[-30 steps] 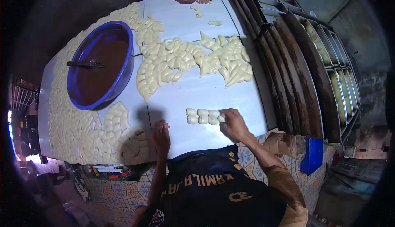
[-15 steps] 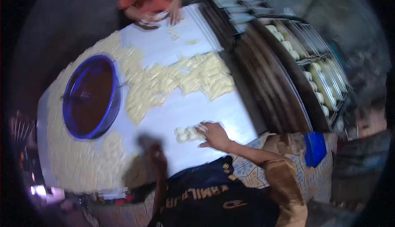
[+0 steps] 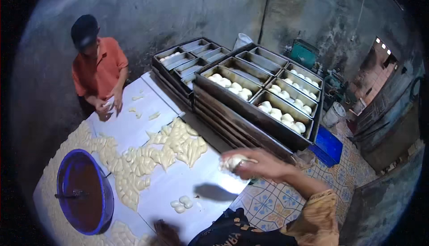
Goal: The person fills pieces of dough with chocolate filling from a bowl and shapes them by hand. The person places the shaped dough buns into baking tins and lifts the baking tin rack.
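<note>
My right hand (image 3: 260, 165) is raised over the right edge of the white table (image 3: 156, 188), its fingers closed round pale dough balls (image 3: 231, 161). A small cluster of smooth dough balls (image 3: 182, 204) rests on the tabletop, left of the dark shadow below that hand. My left hand (image 3: 166, 233) is a dark blur at the lower edge, near the front of the table; its fingers cannot be made out. Beyond the cluster, a thick band of cut dough pieces (image 3: 138, 161) lies across the table.
A purple-rimmed basin (image 3: 108, 197) of brown liquid stands at left. Stacked metal trays (image 3: 250, 121) with compartments, several holding dough balls, rise along the table's right side. A co-worker in an orange shirt (image 3: 103, 63) handles dough at the far left. A blue crate (image 3: 328, 147) sits on the patterned floor.
My right hand has lifted dough balls off the table and moved toward the stacked trays. The view has swung up and right, bringing more of the trays and room into sight.
</note>
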Motion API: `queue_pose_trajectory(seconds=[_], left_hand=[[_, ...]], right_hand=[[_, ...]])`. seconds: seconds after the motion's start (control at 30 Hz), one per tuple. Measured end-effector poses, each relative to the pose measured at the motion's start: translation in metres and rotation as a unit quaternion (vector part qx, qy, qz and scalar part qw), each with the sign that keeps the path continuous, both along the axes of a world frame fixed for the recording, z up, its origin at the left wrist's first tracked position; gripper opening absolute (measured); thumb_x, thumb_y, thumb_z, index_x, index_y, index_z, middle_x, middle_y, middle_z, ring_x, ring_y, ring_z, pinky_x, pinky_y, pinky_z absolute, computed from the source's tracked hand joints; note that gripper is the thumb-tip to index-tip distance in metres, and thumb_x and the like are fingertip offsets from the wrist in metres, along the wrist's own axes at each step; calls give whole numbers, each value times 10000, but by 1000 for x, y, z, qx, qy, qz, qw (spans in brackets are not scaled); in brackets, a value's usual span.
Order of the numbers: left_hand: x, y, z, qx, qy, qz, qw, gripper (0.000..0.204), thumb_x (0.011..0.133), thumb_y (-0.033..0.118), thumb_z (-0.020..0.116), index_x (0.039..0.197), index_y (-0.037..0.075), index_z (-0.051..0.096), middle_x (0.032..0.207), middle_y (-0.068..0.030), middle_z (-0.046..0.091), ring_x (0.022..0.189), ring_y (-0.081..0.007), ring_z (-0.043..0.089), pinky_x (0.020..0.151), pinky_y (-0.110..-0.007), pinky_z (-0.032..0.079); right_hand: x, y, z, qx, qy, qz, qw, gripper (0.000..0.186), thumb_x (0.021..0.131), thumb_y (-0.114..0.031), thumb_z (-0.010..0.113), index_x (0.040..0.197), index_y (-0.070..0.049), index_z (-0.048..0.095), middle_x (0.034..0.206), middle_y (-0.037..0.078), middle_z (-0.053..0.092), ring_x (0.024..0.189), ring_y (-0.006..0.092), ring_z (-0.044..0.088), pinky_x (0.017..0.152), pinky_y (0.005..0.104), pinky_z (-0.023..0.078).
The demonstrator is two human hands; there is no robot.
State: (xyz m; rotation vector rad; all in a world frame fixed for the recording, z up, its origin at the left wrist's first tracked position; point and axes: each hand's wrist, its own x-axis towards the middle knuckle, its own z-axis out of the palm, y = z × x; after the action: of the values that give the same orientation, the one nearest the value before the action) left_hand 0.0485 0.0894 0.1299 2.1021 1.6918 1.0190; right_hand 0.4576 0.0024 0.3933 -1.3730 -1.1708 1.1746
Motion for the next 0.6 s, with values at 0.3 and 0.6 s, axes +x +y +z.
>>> queue_pose_trajectory(seconds=[0.3, 0.6], left_hand=[[-4, 1, 15, -10, -22, -44, 999, 181, 838, 17, 582, 1010, -25, 621, 884, -171, 605, 767, -314, 583, 674, -394, 495], [-68, 21, -102, 20, -182, 11, 983, 111, 732, -85, 529, 798, -30, 600, 730, -166, 523, 682, -336, 519, 598, -417, 405]], right_hand=[[223, 113, 68, -2, -406, -268, 874, 483, 887, -459, 592, 1090, -27, 668, 890, 108, 689, 814, 194, 629, 745, 349, 475], [172, 131, 29, -184, -790, -188, 554, 568, 912, -285, 507, 1432, -127, 343, 1397, 223, 430, 1234, 436, 451, 1014, 488, 401]])
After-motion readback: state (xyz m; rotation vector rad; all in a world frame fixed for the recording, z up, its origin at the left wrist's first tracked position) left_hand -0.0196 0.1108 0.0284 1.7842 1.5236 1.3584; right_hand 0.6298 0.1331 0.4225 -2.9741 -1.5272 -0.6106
